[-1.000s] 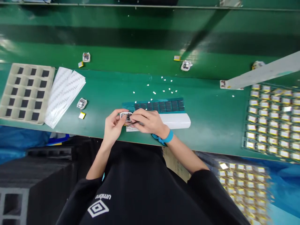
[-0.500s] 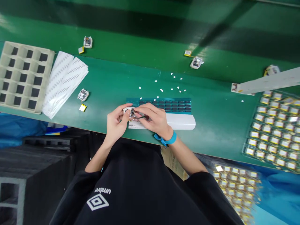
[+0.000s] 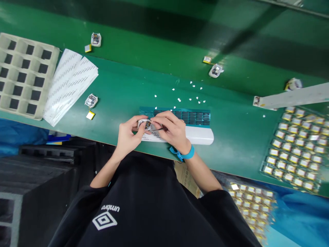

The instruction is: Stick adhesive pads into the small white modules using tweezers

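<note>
Between the thumb and fingers of my left hand [image 3: 130,133] is a small white device housing [image 3: 144,124] with its circuit board showing. My right hand [image 3: 171,129] is closed on a pair of metal tweezers [image 3: 158,129], whose tips point at the housing's right side. Whether the tips touch the board I cannot tell. Under my hands lie a white sheet [image 3: 200,135] with a curled right end and a blue-green strip [image 3: 196,117] of dark adhesive pieces. A similar open housing [image 3: 91,101] with a wired battery [image 3: 90,115] rests to the left.
At the left stand a pale compartment tray [image 3: 38,92] and white printed sheets [image 3: 69,85]. More housings [image 3: 96,39] with batteries lie at the back. Small white bits [image 3: 190,99] are scattered mid-table. A white bar [image 3: 295,95] and a battery tray [image 3: 293,144] occupy the right.
The right hand and tweezers have drawn slightly away from the housing, exposing more of its circuit board. The left hand still holds it. The whole view has shifted a little.
</note>
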The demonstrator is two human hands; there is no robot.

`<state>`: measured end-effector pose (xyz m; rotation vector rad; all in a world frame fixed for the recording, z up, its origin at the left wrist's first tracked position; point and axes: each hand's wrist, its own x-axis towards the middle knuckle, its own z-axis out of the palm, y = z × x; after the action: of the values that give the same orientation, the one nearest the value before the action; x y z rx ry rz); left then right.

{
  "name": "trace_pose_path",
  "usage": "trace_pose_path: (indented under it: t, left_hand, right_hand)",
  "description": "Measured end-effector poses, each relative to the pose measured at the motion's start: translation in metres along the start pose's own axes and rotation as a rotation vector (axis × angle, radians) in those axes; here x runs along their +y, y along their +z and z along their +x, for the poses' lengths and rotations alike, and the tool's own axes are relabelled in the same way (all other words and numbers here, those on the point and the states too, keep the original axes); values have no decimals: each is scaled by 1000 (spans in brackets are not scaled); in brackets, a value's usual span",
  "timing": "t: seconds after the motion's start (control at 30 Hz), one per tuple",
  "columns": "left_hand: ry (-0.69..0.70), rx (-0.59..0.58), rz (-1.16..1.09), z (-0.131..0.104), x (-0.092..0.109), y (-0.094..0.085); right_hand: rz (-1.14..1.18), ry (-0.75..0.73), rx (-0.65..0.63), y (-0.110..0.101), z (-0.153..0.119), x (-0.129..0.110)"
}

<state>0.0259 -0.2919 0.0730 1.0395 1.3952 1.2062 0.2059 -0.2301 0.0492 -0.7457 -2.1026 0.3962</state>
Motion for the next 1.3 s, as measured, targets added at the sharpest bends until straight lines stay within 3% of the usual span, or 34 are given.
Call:
trace_pose_path:
  t: [0.13,0.37,0.8,1.07,1.3]
  left_hand:
    - [-118,-148,-125,1,1,-6]
    - [-135,-189,-218,4,5,-12]
    - [-92,-206,-244,4,4,-8]
    - [-24,-145,-144,4,6,-8]
    - [-43,-126,-111,1,3,-10]
  right_hand:
    - [-6,32,-4,-3,1,-2]
    - [-20,-35,-75,-7,-3,3]
    - [98,-71,-47,-9,0,5]
    - [163,-75,-50,-12,3,5]
    - [157,-60,-69,-10,-3,8]
